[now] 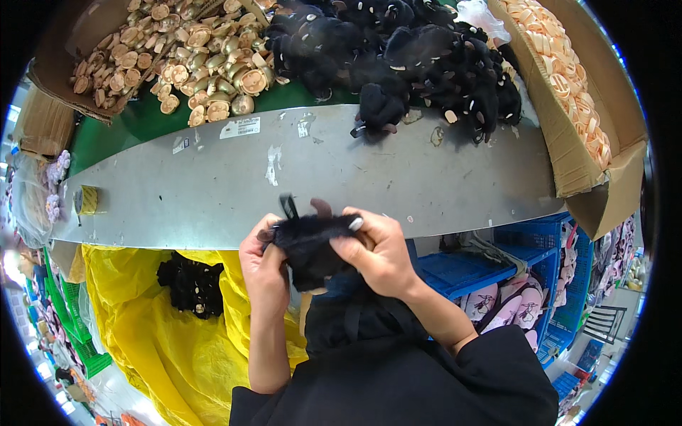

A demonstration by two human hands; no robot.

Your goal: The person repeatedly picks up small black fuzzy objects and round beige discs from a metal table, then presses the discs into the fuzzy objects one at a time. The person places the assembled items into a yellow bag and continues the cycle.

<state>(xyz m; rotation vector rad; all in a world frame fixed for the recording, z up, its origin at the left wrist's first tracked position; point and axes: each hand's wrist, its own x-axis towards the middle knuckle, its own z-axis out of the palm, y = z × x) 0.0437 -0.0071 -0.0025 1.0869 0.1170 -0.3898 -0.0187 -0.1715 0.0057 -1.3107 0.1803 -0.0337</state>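
Between my two hands, just in front of the metal table's near edge, is a small black plush piece (310, 245) with a black loop and a brownish ear-like tab on top. My left hand (264, 259) pinches its left side. On the right side, my right hand (378, 252) grips it with thumb and fingers; a small pale spot shows beside the fingertips. More black plush pieces (426, 64) are heaped at the table's far side, and one black plush piece (381, 106) lies nearest on the metal.
Gold and tan plastic parts (206, 64) spill from a cardboard box (53, 78) at far left. Another cardboard box (575, 177) holds peach-coloured parts (568, 78). A yellow bag (135, 326) with black pieces hangs at lower left; blue crates (462, 273) stand right. A tape roll (87, 200) sits left.
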